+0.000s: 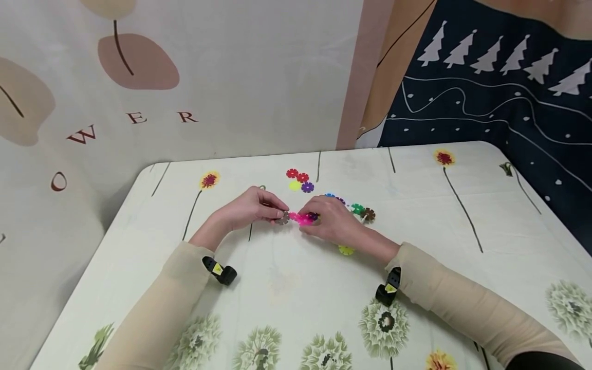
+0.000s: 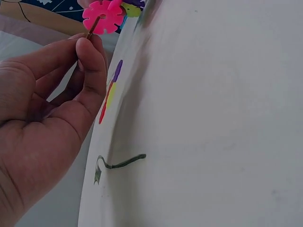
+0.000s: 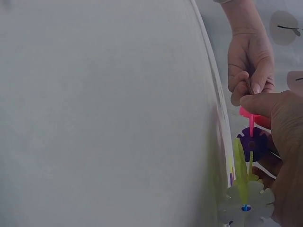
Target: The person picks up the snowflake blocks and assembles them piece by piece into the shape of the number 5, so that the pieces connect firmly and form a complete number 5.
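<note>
My left hand (image 1: 250, 209) pinches a brown notched plastic disc (image 1: 282, 219) between thumb and fingertips; in the left wrist view that disc (image 2: 93, 27) stands edge-on against a pink disc (image 2: 105, 18). Facing it, my right hand (image 1: 336, 222) grips a joined string of notched discs by its pink end (image 1: 302, 219). Beneath the right hand in the right wrist view, the string includes a purple disc (image 3: 252, 145), a yellow-green disc (image 3: 241, 172) and a whitish disc (image 3: 258, 208). How firmly the brown and pink discs interlock cannot be told. Fingers hide part of the string.
Two red discs (image 1: 302, 177), a yellow disc (image 1: 294, 185) and a purple disc (image 1: 307, 187) lie beyond the hands. Around the right hand show a green disc (image 1: 357, 208), a brown one (image 1: 369, 215) and a yellow one (image 1: 346, 250). A flower-print cloth (image 1: 277, 293) covers the table.
</note>
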A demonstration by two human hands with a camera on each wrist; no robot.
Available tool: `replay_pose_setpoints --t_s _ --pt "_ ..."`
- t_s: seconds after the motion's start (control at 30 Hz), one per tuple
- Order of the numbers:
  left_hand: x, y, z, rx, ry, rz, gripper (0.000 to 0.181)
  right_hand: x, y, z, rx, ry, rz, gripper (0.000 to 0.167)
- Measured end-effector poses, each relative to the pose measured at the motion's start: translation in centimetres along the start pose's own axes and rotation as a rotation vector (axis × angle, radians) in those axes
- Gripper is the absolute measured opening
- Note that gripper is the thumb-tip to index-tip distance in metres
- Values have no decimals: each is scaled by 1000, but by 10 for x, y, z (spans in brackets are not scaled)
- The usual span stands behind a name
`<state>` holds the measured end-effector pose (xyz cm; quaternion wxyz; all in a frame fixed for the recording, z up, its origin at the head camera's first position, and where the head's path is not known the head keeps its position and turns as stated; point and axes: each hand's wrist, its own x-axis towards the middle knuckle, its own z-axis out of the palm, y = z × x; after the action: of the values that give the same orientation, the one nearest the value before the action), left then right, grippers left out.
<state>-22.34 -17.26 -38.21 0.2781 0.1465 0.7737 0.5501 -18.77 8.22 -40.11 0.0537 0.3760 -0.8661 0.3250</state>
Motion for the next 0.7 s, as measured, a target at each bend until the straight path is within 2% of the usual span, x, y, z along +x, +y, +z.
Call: replay_pose_setpoints --t_s 0.37,0.6,0.7 --pt "1 4 1 32 -11 8 22 0 -1 0 5 -7 -21 23" --pt "2 5 1 22 -26 -23 20 -1 0 0 12 -2 -33 23" --pt "2 4 1 22 -28 -18 20 0 0 1 14 13 -41 21"
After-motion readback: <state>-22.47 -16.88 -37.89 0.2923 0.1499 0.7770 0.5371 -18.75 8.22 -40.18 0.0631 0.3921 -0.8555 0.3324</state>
